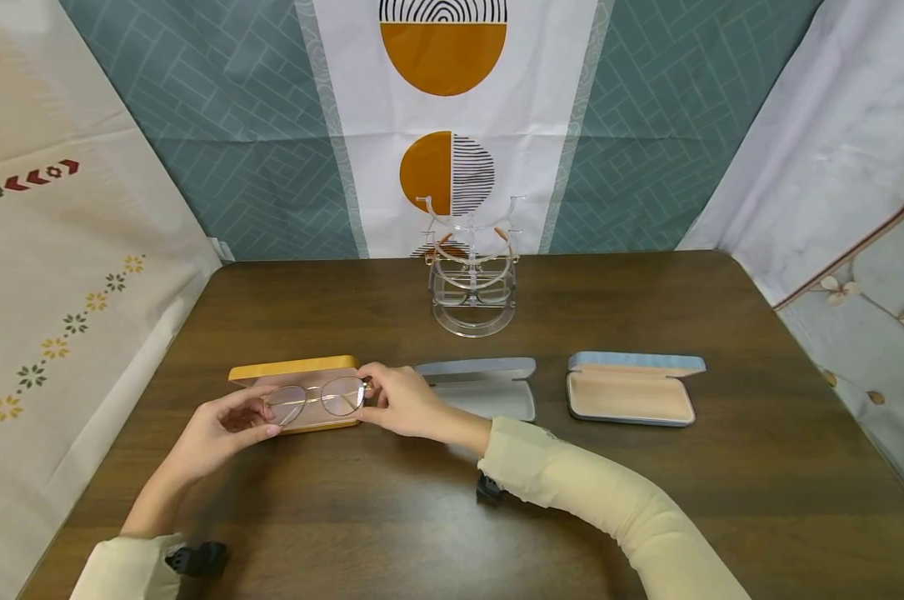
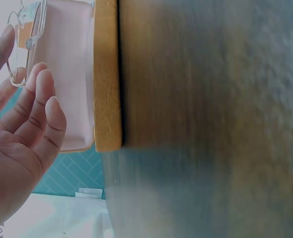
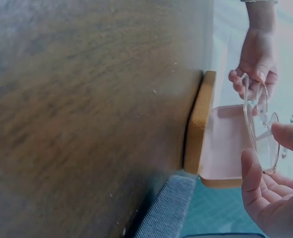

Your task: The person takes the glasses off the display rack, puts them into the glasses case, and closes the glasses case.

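While the dark wooden table (image 1: 646,517) carries three open spectacle cases in a row, only the leftmost is in use: the yellow case (image 1: 294,369) lies open at the near left, and the pair of glasses (image 1: 315,400) is held just over its pale lining, apparently not yet resting in it. To its right the grey case (image 1: 489,387) and, further right, the blue case (image 1: 631,392) lie open with nothing visible in them. At the far middle stands the clear display stand (image 1: 472,275), with at least two more pairs hanging on it, so by my judgement one pair is partly placed and the lid not yet closed, with the other cases unfilled. The right hand (image 1: 402,404) pinches the right end of the frame between thumb and fingers; the left hand (image 1: 219,433) has its fingers curled at the left end, touching or gripping the rim. The exact number of pairs on the stand is hard to make out through the clear plastic. The left wrist view is blurred and cuts the glasses off at its top edge; whether the temples are folded cannot be told. The right wrist view shows the lens edge-on, its contact with the lining unclear.
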The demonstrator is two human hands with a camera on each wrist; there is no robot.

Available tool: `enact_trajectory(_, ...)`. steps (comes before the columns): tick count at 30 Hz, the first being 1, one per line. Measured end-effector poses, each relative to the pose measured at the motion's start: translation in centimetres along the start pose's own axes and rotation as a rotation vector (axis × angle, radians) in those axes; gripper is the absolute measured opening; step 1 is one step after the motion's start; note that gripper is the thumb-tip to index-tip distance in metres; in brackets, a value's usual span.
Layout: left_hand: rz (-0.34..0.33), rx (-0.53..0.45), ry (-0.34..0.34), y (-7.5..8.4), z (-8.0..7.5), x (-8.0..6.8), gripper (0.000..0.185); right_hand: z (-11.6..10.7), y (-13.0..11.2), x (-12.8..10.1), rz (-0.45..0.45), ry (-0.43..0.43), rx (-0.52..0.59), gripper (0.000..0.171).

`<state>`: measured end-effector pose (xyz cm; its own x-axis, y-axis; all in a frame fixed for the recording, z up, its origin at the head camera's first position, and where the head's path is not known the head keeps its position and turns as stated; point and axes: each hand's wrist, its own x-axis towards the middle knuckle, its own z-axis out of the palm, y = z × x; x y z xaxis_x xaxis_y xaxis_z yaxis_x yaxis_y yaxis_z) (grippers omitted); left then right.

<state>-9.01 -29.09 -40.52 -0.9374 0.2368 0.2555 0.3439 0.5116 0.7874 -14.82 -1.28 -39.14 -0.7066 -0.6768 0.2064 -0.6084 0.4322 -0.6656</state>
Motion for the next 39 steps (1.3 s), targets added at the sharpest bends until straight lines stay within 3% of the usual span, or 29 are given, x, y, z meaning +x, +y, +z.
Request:
enact_trajectory(6, -0.023, 0.02, 0.015, -0.5, -0.2, 0.0, 0.045, 0.9, 0.1, 0.3, -0.002, 0.053, -0.008, 0.038)
enact_trajectory(14, -0.089, 0.09, 0.039, -1.4, -0.5, -0.3, 0.032, 1.7, -0.3, 0.8, 0.026, 0.064, -0.104, 0.035)
enact_trajectory(20, -0.084, 0.164, 0.06, -1.9, -0.8, -0.2, 0.033, 2.4, -0.4, 1.5, 0.062, 0.075, -0.17, 0.039)
enact_trajectory(25, -0.075, 0.204, 0.077, -2.0, -0.9, -0.1, 0.035, 3.0, -0.4, 1.9, 0.11, 0.063, -0.174, 0.039)
enact_trajectory(32, -0.151, 0.216, 0.082, -2.3, -1.2, -0.1, 0.036, 3.7, -0.2, 2.6, 0.187, 0.047, -0.178, 0.039)
enact_trajectory(39, -0.169, 0.265, 0.053, -2.8, -1.3, 0.0, 0.035, 4.4, -0.1, 3.0, 0.272, 0.054, -0.176, 0.038)
